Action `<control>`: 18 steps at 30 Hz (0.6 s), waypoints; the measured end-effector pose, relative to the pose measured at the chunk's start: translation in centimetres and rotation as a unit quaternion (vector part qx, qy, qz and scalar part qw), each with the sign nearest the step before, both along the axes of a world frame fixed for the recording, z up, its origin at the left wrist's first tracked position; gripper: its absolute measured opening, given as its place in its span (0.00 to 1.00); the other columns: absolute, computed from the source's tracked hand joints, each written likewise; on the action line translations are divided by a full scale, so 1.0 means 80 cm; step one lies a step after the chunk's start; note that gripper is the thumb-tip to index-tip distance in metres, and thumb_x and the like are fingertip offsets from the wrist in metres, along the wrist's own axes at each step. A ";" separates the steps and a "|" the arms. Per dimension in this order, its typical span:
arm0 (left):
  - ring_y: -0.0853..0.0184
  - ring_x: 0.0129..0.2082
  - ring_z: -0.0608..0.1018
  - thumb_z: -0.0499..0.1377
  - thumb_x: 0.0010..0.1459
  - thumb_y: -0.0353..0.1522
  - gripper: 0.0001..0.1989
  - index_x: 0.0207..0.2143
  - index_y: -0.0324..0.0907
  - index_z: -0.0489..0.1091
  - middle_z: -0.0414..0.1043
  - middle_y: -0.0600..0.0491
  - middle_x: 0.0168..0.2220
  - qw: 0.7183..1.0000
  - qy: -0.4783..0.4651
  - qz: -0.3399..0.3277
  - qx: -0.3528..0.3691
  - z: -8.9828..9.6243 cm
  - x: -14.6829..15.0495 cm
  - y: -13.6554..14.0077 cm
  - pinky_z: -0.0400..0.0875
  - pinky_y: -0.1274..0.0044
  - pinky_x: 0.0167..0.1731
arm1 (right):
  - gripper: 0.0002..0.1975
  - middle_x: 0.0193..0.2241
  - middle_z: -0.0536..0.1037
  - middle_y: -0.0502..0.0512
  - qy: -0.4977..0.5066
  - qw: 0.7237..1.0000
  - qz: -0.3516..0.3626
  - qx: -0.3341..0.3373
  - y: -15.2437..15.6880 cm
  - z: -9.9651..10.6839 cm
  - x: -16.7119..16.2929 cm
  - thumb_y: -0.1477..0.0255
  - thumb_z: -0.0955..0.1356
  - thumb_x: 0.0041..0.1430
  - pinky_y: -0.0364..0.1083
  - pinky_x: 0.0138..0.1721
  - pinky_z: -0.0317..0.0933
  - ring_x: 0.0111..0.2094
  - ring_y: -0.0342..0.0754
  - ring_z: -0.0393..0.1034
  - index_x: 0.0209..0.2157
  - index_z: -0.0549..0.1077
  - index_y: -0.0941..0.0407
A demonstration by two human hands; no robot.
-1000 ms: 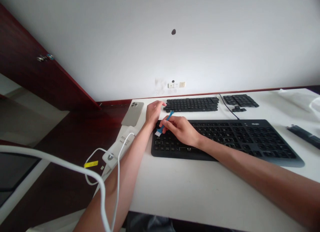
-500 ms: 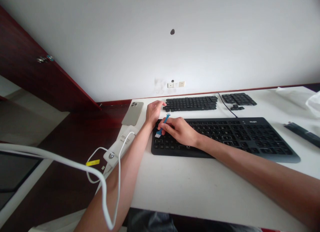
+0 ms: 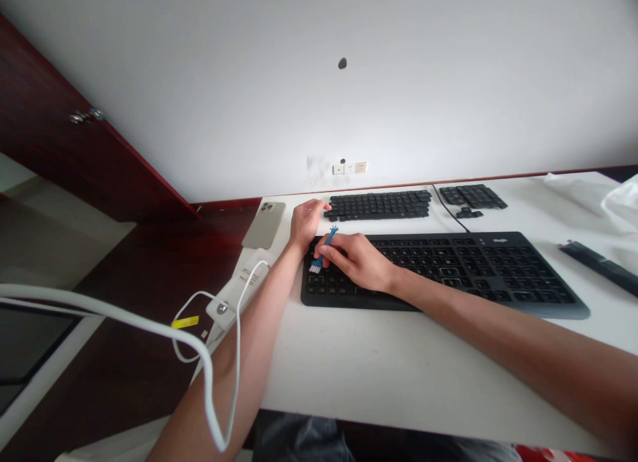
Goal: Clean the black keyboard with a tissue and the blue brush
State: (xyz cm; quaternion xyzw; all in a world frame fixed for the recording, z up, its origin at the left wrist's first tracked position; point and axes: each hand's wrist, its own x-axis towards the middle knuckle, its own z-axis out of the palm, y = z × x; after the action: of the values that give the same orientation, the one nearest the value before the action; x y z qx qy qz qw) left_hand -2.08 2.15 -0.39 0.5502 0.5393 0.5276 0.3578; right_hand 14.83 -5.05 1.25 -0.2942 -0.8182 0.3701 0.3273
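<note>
Two hands on this: right hand (image 3: 359, 259) is pinched shut on a small blue brush (image 3: 321, 252), white bristles down on the keyboard (image 3: 448, 270) at its far-left keys. Left hand (image 3: 305, 221) rests curled on the far-left corner, just beside the brush. I'd say light short strokes, bristles angled between the keys, work best.

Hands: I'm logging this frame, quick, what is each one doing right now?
Left hand: resting on the top left corner of the black keyboard, holding nothing.
Right hand: closed on a small blue brush, bristles on the keys.
</note>
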 end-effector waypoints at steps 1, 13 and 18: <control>0.66 0.31 0.77 0.61 0.62 0.38 0.13 0.28 0.41 0.78 0.74 0.53 0.25 1.000 -0.002 -0.002 0.003 0.000 0.000 0.000 0.67 0.77 0.34 | 0.18 0.33 0.84 0.53 0.003 1.000 -0.003 -0.003 0.000 0.000 0.000 0.61 0.62 0.79 0.46 0.41 0.66 0.33 0.47 0.76 0.40 0.79 0.54; 0.66 0.33 0.77 0.61 0.61 0.38 0.13 0.27 0.41 0.78 0.74 0.53 0.25 1.000 0.011 -0.002 0.001 0.002 0.000 -0.002 0.68 0.77 0.35 | 0.17 0.33 0.83 0.53 0.004 0.999 0.007 0.034 -0.003 0.000 0.000 0.63 0.62 0.79 0.47 0.42 0.67 0.35 0.48 0.76 0.37 0.76 0.54; 0.65 0.36 0.78 0.60 0.62 0.37 0.13 0.27 0.41 0.77 0.76 0.53 0.26 1.000 0.009 -0.009 0.016 0.001 0.000 0.000 0.70 0.77 0.37 | 0.17 0.33 0.82 0.53 0.011 0.999 -0.007 0.048 -0.001 -0.003 0.000 0.63 0.62 0.79 0.47 0.42 0.67 0.34 0.48 0.76 0.38 0.77 0.54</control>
State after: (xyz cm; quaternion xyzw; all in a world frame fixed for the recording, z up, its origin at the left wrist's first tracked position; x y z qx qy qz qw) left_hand -2.11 2.12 -0.33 0.5654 0.5294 0.5277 0.3489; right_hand 14.87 -5.10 1.03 -0.2799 -0.8293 0.3312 0.3525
